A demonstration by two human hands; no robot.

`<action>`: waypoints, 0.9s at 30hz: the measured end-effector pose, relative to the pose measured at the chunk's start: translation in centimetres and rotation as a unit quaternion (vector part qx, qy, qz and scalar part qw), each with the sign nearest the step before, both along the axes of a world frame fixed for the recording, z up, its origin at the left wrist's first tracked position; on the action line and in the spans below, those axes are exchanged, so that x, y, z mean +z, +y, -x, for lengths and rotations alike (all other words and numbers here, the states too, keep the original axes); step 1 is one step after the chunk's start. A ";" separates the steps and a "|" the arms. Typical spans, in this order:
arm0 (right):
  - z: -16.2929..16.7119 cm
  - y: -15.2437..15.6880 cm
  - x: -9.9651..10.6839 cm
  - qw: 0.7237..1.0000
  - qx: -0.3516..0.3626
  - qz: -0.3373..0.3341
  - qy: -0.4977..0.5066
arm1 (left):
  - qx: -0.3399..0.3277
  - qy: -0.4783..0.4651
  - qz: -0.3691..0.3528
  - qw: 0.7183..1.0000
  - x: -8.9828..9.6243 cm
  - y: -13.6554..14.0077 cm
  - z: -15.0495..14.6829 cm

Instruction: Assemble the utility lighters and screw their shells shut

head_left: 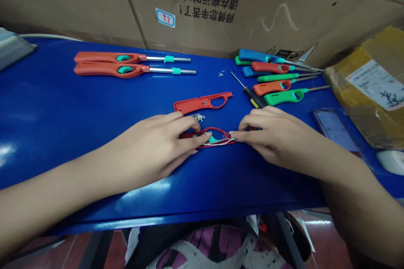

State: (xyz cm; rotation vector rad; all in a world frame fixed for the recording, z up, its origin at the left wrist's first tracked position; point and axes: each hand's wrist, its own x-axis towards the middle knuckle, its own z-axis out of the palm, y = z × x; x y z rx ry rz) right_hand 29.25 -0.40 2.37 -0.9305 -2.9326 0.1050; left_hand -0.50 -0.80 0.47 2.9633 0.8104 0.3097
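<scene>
My left hand (172, 141) is closed on an opened red lighter casing half (217, 129), its thumb at the teal trigger (212, 138). White wires (221, 142) run along the inside of this half. Fingers of my right hand (273, 136) pinch the nozzle end of the same piece, hiding what lies beneath them. Just above, the matching red casing half (202, 103) lies inner side up. A small metal part (199, 117) sits between the two halves, by my left fingers.
A screwdriver (254, 97) lies beyond my right hand, near tiny screws (221, 73). Two orange-red lighters (109, 69) rest at the back left. Several coloured lighters (284, 97) lie at the right. A cardboard box (202, 29) borders the back; a taped yellow parcel (375, 80) stands right.
</scene>
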 end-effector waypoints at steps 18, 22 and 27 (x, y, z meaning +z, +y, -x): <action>0.7 -0.7 0.3 0.998 0.018 -0.039 -0.046 | -0.003 -0.003 0.008 1.000 0.1 0.1 -0.2; 0.6 -0.8 0.4 0.998 0.013 -0.041 -0.054 | -0.005 0.000 0.015 1.000 0.1 0.2 -0.2; 0.8 -1.0 0.5 0.996 0.016 -0.056 -0.060 | -0.010 -0.003 0.026 1.000 0.1 0.3 -0.1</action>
